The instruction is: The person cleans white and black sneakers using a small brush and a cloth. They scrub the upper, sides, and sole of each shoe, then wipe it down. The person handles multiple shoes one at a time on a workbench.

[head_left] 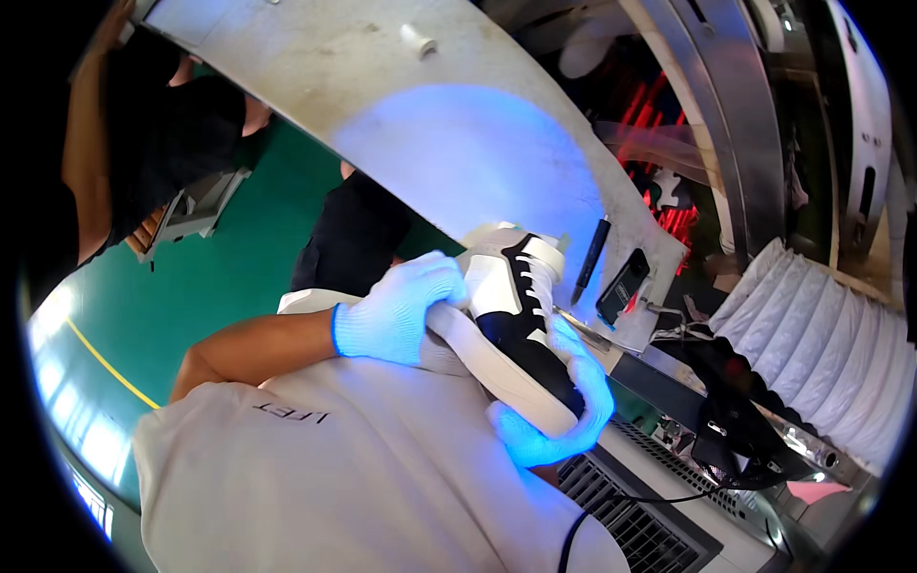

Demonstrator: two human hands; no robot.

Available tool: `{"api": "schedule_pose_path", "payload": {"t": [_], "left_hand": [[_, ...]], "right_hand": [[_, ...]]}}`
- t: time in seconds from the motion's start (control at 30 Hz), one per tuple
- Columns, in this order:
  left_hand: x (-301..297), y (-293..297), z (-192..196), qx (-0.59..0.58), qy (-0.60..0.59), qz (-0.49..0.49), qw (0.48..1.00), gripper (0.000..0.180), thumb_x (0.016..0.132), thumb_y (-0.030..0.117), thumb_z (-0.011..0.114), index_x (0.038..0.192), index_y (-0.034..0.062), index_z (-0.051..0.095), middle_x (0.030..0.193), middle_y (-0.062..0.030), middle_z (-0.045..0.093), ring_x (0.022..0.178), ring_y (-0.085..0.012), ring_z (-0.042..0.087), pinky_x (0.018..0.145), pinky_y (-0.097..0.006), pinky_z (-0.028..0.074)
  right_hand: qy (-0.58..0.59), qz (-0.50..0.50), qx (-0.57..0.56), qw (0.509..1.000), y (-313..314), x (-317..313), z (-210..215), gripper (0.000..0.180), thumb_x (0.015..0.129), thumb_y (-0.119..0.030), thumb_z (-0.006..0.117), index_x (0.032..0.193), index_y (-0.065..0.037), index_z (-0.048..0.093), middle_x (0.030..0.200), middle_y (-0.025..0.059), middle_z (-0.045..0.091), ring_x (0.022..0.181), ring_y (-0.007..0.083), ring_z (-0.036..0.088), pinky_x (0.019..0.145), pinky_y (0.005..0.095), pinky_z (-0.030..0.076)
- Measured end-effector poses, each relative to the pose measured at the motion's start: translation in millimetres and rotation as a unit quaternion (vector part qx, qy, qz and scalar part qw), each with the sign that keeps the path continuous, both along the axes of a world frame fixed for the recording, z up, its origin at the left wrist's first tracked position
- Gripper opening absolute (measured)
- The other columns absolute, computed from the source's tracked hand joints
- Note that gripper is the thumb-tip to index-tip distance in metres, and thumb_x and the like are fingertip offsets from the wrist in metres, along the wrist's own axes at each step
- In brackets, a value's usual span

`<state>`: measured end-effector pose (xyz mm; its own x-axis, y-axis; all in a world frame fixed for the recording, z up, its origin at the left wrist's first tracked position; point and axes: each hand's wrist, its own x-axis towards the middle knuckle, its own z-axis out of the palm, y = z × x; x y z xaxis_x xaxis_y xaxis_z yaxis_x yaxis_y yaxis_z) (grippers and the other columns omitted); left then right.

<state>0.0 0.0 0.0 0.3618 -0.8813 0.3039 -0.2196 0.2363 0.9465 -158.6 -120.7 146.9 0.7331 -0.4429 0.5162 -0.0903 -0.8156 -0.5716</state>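
Sneaker (501,306) is held at the near edge of the desk (458,181). Right hand (585,401) has its fingers clamped around it; left hand (396,310) touches it, though I cannot tell whether those fingers grip. Light, even pressure likely steadies it best.

Blue spot (468,143) on table (296,48) beyond grip; L hand (403,304), R hand (579,401) tinted blue. Floor (210,296) glare far L of grip. Fisheye dist. at edges; corners blk.

We see factory workshop: green floor (191,306), yellow line (112,364) at left; worktable (287,57); ribbed white duct (821,344), metal framework (716,105) at right.
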Motion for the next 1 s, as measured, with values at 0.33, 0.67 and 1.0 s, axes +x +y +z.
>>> {"api": "schedule_pose_path", "payload": {"t": [0.33, 0.67, 1.0], "left_hand": [[4, 15, 41, -0.128, 0.118, 0.098, 0.980, 0.047, 0.073, 0.017, 0.101, 0.101, 0.0085, 0.065, 0.099, -0.0073, 0.064, 0.087, -0.0300, 0.062, 0.077, -0.040, 0.053], [1, -18, 39, -0.133, 0.063, 0.091, 0.985, 0.056, 0.066, 0.030, 0.106, 0.102, 0.0143, 0.067, 0.098, -0.0075, 0.064, 0.084, -0.0314, 0.064, 0.069, -0.044, 0.050], [31, -88, 76, 0.037, -0.325, 0.030, 0.945, 0.057, 0.061, 0.039, 0.098, 0.101, 0.0141, 0.068, 0.095, -0.0097, 0.063, 0.089, -0.0345, 0.063, 0.081, -0.051, 0.048]], "right_hand": [[-0.110, 0.071, -0.146, 0.981, 2, 30, -32, 0.042, 0.104, -0.043, 0.075, 0.133, -0.016, 0.063, 0.125, 0.0313, 0.063, 0.101, 0.0452, 0.076, 0.084, 0.0573, 0.067], [-0.108, 0.050, -0.071, 0.990, -16, 5, -28, 0.058, 0.105, -0.051, 0.073, 0.140, -0.008, 0.055, 0.132, 0.0286, 0.065, 0.115, 0.0472, 0.074, 0.101, 0.0613, 0.061], [-0.192, -0.060, 0.446, 0.872, -68, -47, -140, 0.090, 0.086, -0.056, 0.096, 0.148, -0.003, 0.058, 0.150, 0.0260, 0.067, 0.138, 0.0430, 0.068, 0.123, 0.0572, 0.050]]}}
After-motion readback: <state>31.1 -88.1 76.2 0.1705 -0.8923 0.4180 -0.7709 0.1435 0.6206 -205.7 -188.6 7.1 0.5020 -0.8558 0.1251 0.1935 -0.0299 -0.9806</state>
